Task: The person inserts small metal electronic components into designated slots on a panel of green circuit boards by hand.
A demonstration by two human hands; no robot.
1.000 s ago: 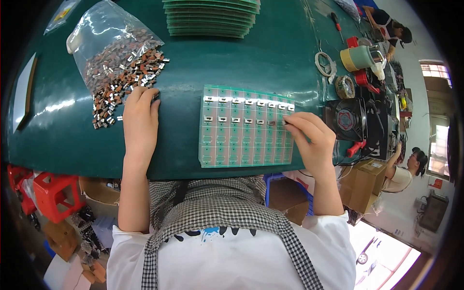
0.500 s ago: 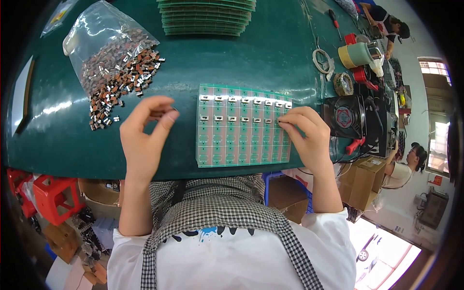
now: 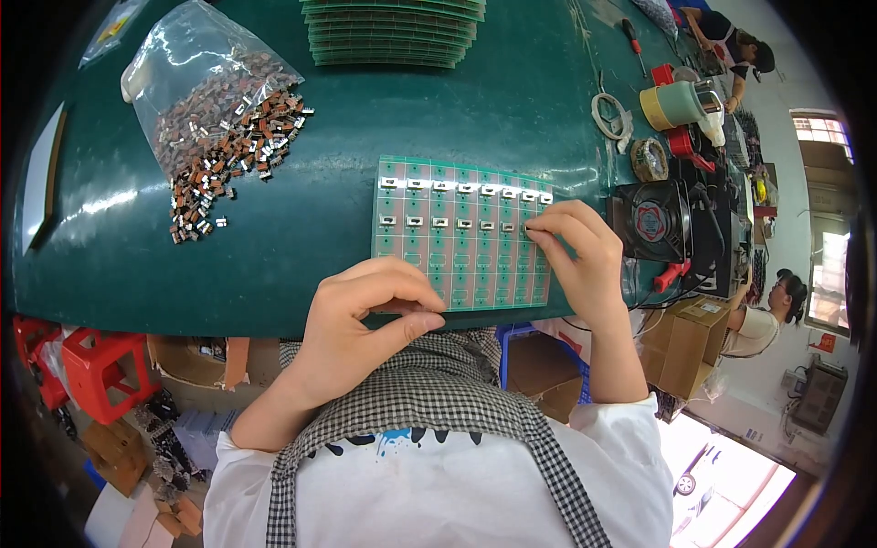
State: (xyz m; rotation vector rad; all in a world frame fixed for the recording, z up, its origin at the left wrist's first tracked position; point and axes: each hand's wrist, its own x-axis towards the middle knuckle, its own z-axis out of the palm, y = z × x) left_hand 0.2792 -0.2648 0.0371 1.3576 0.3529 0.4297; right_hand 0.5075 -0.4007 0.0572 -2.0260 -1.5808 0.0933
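Observation:
A green circuit board panel (image 3: 411, 265) lies flat on the table before me, with small metal slide switches (image 3: 439, 222) across its top two rows; the lower rows carry bare outlines. My right hand (image 3: 585, 256) is pinched over the right end of the second row, its fingertips on a slide switch they mostly cover. By the panel's lower edge, my left hand (image 3: 365, 315) has thumb and forefinger together; whatever they hold is too small to make out. At the left, a clear plastic bag (image 3: 196, 64) spills a heap of loose slide switches (image 3: 233, 151).
Stacked green panels (image 3: 393, 32) stand at the table's far edge. On the right are a black fan (image 3: 650, 221), a roll of tape (image 3: 649, 159), a green-yellow cylinder (image 3: 671, 105) and a screwdriver (image 3: 632, 41). Two other people are beyond; red stools (image 3: 108, 374) stand lower left.
My left hand has moved right and toward me, from beside the heap to the panel's lower edge. My right hand stays at the second row's right end.

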